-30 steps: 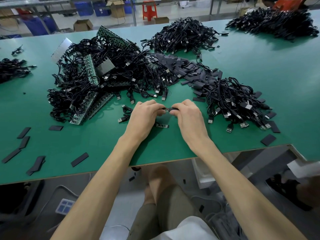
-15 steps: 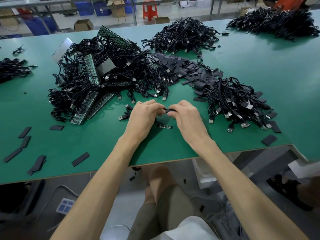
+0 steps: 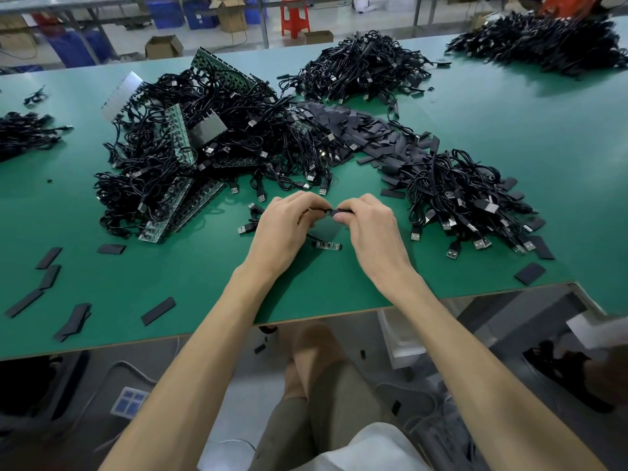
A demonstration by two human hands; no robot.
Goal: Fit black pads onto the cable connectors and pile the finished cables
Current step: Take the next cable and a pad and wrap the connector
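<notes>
My left hand (image 3: 287, 227) and my right hand (image 3: 368, 226) meet above the green table (image 3: 509, 130), fingers curled. Between the fingertips they pinch a small black cable connector (image 3: 329, 211); my right hand grips a black pad around its end. Whether the pad sits fully on the connector is hidden by the fingers. The cable's USB plug (image 3: 246, 228) lies left of my left hand. A small circuit strip (image 3: 328, 245) lies on the table just below the hands. A heap of loose black pads (image 3: 367, 134) lies behind, and a pile of cables (image 3: 469, 198) sits to the right.
A big tangle of cables and green circuit boards (image 3: 190, 158) fills the left centre. More cable piles lie at the back (image 3: 360, 66), far right (image 3: 543, 42) and far left (image 3: 23, 132). Stray pads (image 3: 158, 311) dot the front left. The table edge (image 3: 323, 317) runs below my wrists.
Both hands stay pinched together over the same spot; they drifted very slightly away from me while working the connector. Nothing else on the table moved.
</notes>
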